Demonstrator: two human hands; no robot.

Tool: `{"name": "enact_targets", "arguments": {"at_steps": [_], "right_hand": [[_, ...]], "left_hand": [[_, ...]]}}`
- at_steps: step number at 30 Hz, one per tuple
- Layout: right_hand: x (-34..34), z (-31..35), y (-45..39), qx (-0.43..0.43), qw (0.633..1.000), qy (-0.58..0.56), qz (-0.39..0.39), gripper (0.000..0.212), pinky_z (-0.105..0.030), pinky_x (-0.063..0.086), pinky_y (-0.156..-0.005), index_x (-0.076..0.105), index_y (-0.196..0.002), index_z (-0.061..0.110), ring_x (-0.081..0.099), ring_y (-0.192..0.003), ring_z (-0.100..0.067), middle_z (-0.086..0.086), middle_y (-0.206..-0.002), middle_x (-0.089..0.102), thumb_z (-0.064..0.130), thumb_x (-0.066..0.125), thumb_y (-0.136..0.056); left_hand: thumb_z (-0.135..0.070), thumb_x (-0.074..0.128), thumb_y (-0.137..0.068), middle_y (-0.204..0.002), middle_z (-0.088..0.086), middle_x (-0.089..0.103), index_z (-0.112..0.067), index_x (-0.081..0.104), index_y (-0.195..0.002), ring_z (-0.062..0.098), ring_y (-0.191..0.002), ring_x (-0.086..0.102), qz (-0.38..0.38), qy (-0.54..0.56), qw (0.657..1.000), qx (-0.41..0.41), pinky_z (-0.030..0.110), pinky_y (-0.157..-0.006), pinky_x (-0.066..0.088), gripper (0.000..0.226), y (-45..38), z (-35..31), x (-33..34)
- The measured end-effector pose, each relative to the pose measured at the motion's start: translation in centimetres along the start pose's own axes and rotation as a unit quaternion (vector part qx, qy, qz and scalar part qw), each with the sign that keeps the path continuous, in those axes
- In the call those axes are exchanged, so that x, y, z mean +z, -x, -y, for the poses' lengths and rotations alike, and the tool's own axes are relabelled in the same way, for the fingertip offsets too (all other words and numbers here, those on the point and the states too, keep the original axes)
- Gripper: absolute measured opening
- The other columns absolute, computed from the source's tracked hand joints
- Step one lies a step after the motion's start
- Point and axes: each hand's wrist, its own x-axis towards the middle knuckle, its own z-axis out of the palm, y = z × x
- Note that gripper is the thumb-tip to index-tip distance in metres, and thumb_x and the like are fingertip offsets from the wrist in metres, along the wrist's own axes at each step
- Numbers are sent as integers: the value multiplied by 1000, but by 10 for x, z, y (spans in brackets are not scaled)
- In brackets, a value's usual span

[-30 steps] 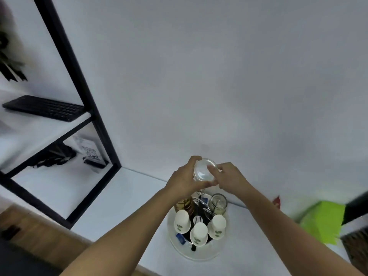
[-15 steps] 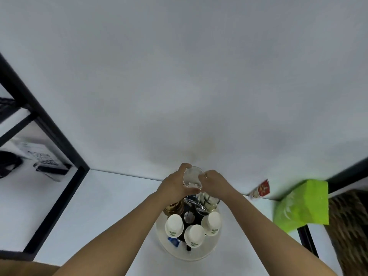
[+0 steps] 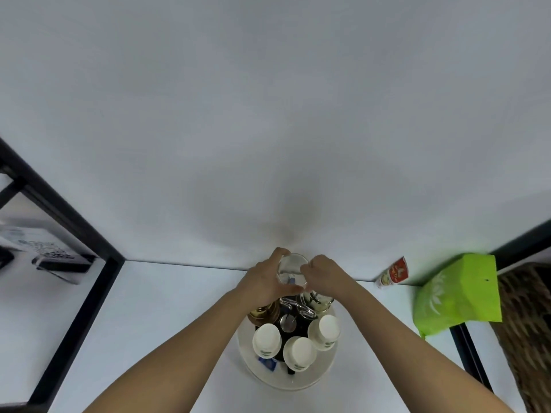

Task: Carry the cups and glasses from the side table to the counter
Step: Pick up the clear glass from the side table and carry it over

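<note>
Glass: clear glass (image 3: pixel 292 269) held above the far edge of the tray (image 3: pixel 325 374), near the wall (image 3: pixel 268 114).
Left hand: left hand (image 3: pixel 265 280) curled round the glass's left side.
Right hand: right hand (image 3: pixel 323 274) pinches the glass's right rim and side.
Tray: round, white, on the white table (image 3: pixel 155 308); holds 3 upturned white cups (image 3: pixel 267 341), a black rack (image 3: pixel 290 320), an amber glass (image 3: pixel 264 311) and a clear glass (image 3: pixel 316 302).
Right of tray: a small sachet (image 3: pixel 393 272) against the wall; a green bag (image 3: pixel 459 293) near it.
Left: black frame (image 3: pixel 74 234).
</note>
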Motion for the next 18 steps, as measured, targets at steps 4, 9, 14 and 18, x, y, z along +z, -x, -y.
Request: {"name": "enact_targets", "arguments": {"at_steps": [4, 9, 14, 18], "right_hand": [[13, -10, -13, -3, 998, 55, -13, 32, -28, 35, -52, 44, -67, 16, 49, -62, -14, -3, -71, 52, 24, 41, -98], [33, -22, -25, 12, 984, 174, -48, 41, -41, 39, -92, 64, -98, 14, 50, -109, -30, -9, -107, 52, 41, 33, -101], [48, -27, -33, 11, 980, 187, -70, 46, -47, 32, -101, 64, -116, 15, 44, -120, -29, -9, -121, 49, 42, 30, -103], [57, -35, -36, 20, 981, 190, -45, 43, -50, 27, -105, 61, -125, 21, 41, -125, -30, -8, -125, 50, 43, 32, -102]], "left_hand": [[-62, 82, -69, -121, -3, 65, -38, 32, -137, 21, -101, 65, 10, -47, 999, -12, 40, -89, 55, 88, -5, 6, 7], [-73, 75, -68, -124, -3, 63, -38, 31, -135, 21, -112, 59, -2, -132, 991, -31, 42, -97, 42, 87, -13, 19, 15], [-74, 75, -65, -122, -7, 62, -42, 30, -128, 19, -114, 55, 32, -137, 988, -65, 41, -90, 29, 84, -23, 26, 16], [-69, 79, -64, -112, -10, 63, -40, 31, -120, 20, -110, 59, 61, -146, 984, -77, 41, -84, 29, 79, -32, 31, 20]]}}
